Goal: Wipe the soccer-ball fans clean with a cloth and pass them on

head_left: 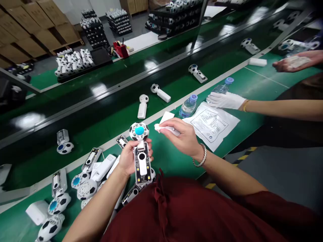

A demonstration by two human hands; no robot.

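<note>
My left hand is closed around the neck of a handheld fan. The fan has a football-patterned head with a turquoise centre, and its handle shows an uncovered circuit board. To its right, my right hand pinches a small white piece, apart from the fan; whether it is cloth or plastic I cannot make out. Left of my left forearm lies a pile of similar fans and white handle covers, some with circuit boards showing.
Beyond the bench edge, a dark green conveyor belt carries several fans. Two water bottles and a printed white bag lie to the right. A co-worker's gloved hand touches the farther bottle; another bare hand is at far right.
</note>
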